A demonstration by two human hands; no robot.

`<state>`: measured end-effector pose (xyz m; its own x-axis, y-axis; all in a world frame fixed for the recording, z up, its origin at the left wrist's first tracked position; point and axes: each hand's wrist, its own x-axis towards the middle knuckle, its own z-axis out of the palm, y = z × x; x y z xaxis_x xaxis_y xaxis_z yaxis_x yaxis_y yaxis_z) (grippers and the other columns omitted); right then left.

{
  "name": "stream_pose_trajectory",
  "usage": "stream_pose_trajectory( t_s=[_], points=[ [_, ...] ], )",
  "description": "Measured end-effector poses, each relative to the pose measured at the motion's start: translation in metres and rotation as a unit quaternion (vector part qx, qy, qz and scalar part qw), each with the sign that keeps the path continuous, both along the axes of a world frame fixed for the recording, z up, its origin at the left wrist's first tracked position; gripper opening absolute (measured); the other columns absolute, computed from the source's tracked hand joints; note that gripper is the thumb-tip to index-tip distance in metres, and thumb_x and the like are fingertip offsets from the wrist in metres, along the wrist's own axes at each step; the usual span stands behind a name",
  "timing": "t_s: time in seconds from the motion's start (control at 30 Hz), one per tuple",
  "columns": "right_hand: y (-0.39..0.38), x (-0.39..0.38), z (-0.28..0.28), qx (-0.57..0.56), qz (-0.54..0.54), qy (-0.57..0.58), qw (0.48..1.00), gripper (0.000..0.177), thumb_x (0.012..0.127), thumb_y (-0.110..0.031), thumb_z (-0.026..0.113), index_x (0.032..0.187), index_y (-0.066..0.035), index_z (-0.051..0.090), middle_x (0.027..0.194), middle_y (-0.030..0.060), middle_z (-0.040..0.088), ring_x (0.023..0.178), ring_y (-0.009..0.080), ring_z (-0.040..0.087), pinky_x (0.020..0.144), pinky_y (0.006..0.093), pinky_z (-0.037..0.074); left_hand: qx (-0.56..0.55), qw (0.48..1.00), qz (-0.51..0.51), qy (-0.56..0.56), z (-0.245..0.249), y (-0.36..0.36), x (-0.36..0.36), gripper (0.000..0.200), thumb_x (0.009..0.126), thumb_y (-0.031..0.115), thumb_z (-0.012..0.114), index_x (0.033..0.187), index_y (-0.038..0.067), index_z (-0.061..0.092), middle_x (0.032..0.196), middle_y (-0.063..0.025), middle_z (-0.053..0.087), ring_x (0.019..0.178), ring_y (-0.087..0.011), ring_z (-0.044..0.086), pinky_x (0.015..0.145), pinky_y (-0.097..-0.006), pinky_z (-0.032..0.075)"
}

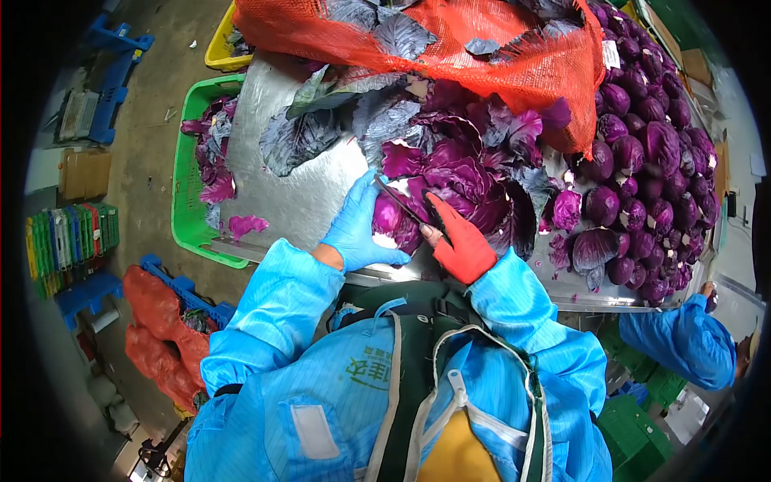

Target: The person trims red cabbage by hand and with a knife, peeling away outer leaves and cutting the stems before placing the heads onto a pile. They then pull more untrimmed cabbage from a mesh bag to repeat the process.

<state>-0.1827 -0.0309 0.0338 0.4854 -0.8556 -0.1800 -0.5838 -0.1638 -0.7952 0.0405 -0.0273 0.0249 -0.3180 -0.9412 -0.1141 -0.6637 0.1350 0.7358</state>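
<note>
My left hand [353, 229], in a blue glove, is wrapped round the left side of a red cabbage [392, 223] at the metal table's near edge. My right hand [461, 247], in a red glove with a bare thumb tip showing, grips a knife [399, 201]. The dark blade slants up and left across the top of the cabbage, towards my left fingertips. Loose purple cabbage leaves [458, 173] are heaped just beyond both hands. Darker outer leaves [299, 140] lie flat on the metal to the left.
A large pile of red cabbages [642, 177] fills the table's right side. An orange mesh sack [514, 72] with leaves lies at the back. A green crate [186, 177] of trimmings stands left, a yellow crate [218, 48] behind it. A co-worker's blue sleeve [683, 337] shows at right.
</note>
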Motion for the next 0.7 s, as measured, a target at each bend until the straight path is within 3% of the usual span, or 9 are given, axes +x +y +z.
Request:
stream_pose_trajectory(
  t_s=[0.17,0.23,0.27,0.3,0.37,0.43,0.5,0.53,0.7],
  points=[
    [0.011,0.011,0.026,0.019,-0.001,0.004,1.0,0.065,0.086,-0.027,0.057,0.142,-0.011,0.029,0.132,0.0358,0.037,0.109,0.0496,0.049,0.087,0.047,0.045,0.128,0.983,0.1,0.081,-0.008,0.006,0.0,0.115,0.048,0.045,0.088,0.135,0.0,0.028,0.127,-0.0203,0.044,0.121,-0.0346,0.043,0.104,-0.0406,0.034],
    [0.008,0.01,0.025,0.007,-0.013,-0.007,1.0,0.066,0.085,-0.027,0.057,0.142,-0.011,0.028,0.132,0.0367,0.036,0.109,0.0502,0.049,0.088,0.0475,0.045,0.155,0.943,0.17,0.239,-0.01,0.006,-0.004,0.114,0.048,0.043,0.089,0.136,0.002,0.029,0.13,-0.0199,0.041,0.122,-0.0339,0.042,0.104,-0.0397,0.035],
    [0.005,0.008,0.02,0.002,-0.01,-0.001,1.0,0.066,0.086,-0.029,0.056,0.142,-0.011,0.027,0.133,0.0364,0.036,0.106,0.0502,0.051,0.086,0.0474,0.046,0.087,0.972,0.133,0.175,-0.01,0.007,-0.003,0.111,0.049,0.034,0.09,0.136,0.0,0.03,0.128,-0.0171,0.046,0.119,-0.0259,0.047,0.102,-0.0382,0.038],
    [0.004,0.007,0.015,0.001,-0.013,0.0,1.0,0.066,0.086,-0.029,0.056,0.142,-0.011,0.027,0.133,0.0364,0.036,0.106,0.0502,0.051,0.086,0.0474,0.046,0.087,0.972,0.13,0.177,-0.009,0.006,-0.004,0.111,0.049,0.034,0.09,0.136,0.0,0.03,0.128,-0.0171,0.046,0.119,-0.0259,0.047,0.102,-0.0382,0.038],
    [0.003,0.008,0.008,-0.017,-0.002,-0.008,1.0,0.066,0.087,-0.03,0.055,0.143,-0.011,0.027,0.134,0.0363,0.034,0.103,0.05,0.053,0.084,0.0468,0.047,-0.044,0.996,0.059,0.04,-0.003,0.005,-0.005,0.108,0.049,0.031,0.09,0.134,0.001,0.032,0.127,-0.016,0.047,0.118,-0.0251,0.047,0.101,-0.0378,0.038],
    [0.008,0.011,0.014,-0.012,0.006,-0.005,1.0,0.066,0.086,-0.029,0.056,0.143,-0.012,0.027,0.135,0.036,0.033,0.101,0.0501,0.054,0.082,0.0461,0.048,-0.035,0.997,0.064,0.018,-0.004,0.006,-0.007,0.105,0.049,0.03,0.09,0.132,0.001,0.034,0.126,-0.0146,0.047,0.117,-0.0241,0.048,0.101,-0.0376,0.039],
    [0.009,0.015,0.029,0.014,-0.01,-0.014,1.0,0.065,0.086,-0.029,0.055,0.143,-0.013,0.027,0.135,0.036,0.032,0.1,0.05,0.054,0.081,0.0459,0.048,0.061,0.984,0.131,0.105,-0.016,0.006,-0.008,0.102,0.051,0.028,0.089,0.132,0.001,0.034,0.125,-0.0138,0.047,0.116,-0.0238,0.048,0.1,-0.0377,0.039],
    [0.009,0.015,0.03,0.011,-0.007,-0.01,1.0,0.066,0.086,-0.028,0.055,0.143,-0.013,0.026,0.135,0.0366,0.032,0.097,0.0499,0.056,0.08,0.0456,0.049,0.115,0.964,0.158,0.179,-0.018,0.006,-0.009,0.104,0.048,0.035,0.089,0.131,0.004,0.034,0.126,-0.0197,0.039,0.118,-0.0335,0.043,0.102,-0.0399,0.036],
    [0.009,0.016,0.028,0.005,0.007,0.039,0.999,0.067,0.086,-0.029,0.057,0.143,-0.013,0.025,0.134,0.038,0.031,0.091,0.0505,0.057,0.075,0.0461,0.05,0.131,0.972,0.124,0.151,-0.018,0.001,-0.006,0.105,0.047,0.034,0.089,0.13,0.0,0.034,0.125,-0.0206,0.039,0.117,-0.0317,0.044,0.1,-0.0393,0.038]
  ],
)
